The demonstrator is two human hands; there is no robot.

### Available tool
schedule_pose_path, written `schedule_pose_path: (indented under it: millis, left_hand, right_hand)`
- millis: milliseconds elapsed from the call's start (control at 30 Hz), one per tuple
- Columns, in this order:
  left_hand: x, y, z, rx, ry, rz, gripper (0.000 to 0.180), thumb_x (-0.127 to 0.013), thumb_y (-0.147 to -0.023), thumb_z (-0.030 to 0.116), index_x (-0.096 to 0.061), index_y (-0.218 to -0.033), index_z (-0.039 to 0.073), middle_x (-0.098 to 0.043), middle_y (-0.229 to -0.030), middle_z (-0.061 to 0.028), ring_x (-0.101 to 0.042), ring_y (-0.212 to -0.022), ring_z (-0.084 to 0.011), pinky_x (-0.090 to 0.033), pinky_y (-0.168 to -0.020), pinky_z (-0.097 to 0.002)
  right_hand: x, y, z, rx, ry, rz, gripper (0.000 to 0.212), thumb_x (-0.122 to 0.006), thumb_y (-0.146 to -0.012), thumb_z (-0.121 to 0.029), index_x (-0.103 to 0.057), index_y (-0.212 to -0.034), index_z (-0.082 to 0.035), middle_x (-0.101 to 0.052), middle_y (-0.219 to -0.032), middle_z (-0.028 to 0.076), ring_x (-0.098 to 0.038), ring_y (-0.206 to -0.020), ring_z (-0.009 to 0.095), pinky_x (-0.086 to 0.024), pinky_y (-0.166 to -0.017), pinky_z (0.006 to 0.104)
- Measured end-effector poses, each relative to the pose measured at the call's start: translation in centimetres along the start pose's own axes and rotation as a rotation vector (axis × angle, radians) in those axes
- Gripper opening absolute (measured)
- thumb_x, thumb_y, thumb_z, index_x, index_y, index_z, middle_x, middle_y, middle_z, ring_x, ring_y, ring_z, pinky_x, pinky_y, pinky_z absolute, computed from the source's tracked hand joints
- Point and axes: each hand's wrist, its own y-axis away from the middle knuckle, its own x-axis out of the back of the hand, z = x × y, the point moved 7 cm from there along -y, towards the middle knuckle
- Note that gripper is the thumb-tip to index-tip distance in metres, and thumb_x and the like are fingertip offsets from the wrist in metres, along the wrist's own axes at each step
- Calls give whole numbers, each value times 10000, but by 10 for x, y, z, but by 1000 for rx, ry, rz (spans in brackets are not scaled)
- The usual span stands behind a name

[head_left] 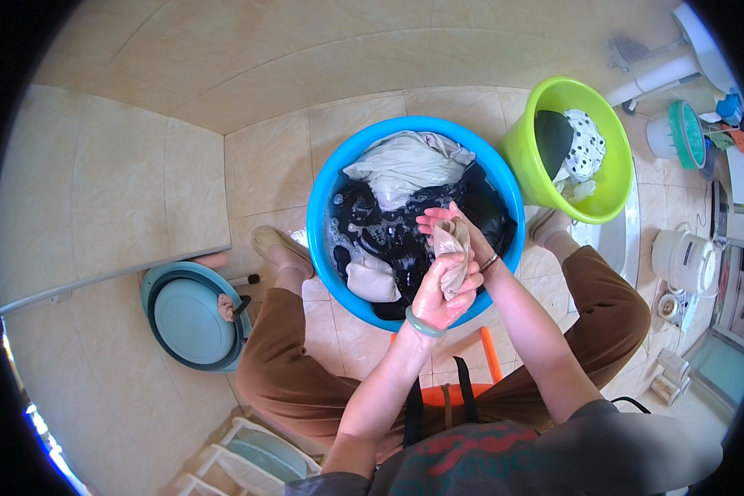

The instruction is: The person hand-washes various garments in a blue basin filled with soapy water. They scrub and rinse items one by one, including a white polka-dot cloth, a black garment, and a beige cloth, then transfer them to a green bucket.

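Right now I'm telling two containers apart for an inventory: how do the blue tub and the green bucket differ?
The blue tub looks wider across its rim than the green bucket. The tub holds dark cloth and pale cloth in sudsy water; the bucket holds a spotted white cloth and a dark item, with no water visible. Both are open, round-rimmed and have cloth inside.

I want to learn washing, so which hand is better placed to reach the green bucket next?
Probably the right hand: it looks open and sits nearer the green bucket, while the left hand has the beige cloth in its grip.
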Motion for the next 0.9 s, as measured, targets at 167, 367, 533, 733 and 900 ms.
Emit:
schedule_pose_path:
  millis: [167, 367, 533, 733, 900]
  left_hand:
    - [-28, 2, -9, 17, 270, -215, 225, -541, -905, 226, -533, -1056, 60, -559, -975, -64, -515, -707, -121, -397, -409, -210]
    - [-29, -4, -11, -10, 498, -352, 260, -568, -906, 257, -543, -1093, 77, -611, -1020, -76, -630, -858, -157, -462, -472, -217]
    - [-8, -9, -18, 25, 580, -363, 360, -575, -916, 292, -520, -1155, 29, -587, -985, -63, -595, -756, -134, -430, -450, -210]
    - [-15, 13, -19, 46, 285, -262, 550, -559, -946, 339, -405, -1342, -10, -487, -904, -44, -423, -635, -94, -370, -431, -175]
    - [-18, 22, -9, 126, -153, -144, 419, -546, -962, 346, -461, -1208, 17, -426, -822, -4, -384, -599, -69, -277, -407, -177]
  right_hand:
    - [-6, 18, 1, 137, -39, -205, 498, -376, -1001, -492, -533, -1207, -67, -611, -1157, 115, -599, -1040, 223, -500, -895, 363]
    - [-42, 38, -5, 150, -426, -341, 713, -349, -913, -673, -500, -1301, -93, -455, -1396, 153, -437, -1287, 343, -431, -988, 543]
    - [-84, 52, -16, 195, -423, -564, 517, -374, -979, -532, -450, -1393, -232, -450, -1399, 139, -415, -1287, 428, -394, -986, 627]
    - [-93, 45, -33, -24, -209, -393, 608, -523, -931, -22, -313, -1470, -211, -587, -1093, 107, -606, -807, 181, -536, -667, 303]
    - [-103, 41, -35, -104, 3, -363, 497, -573, -959, -162, -396, -1417, -90, -542, -790, 21, -498, -599, 81, -438, -501, 225]
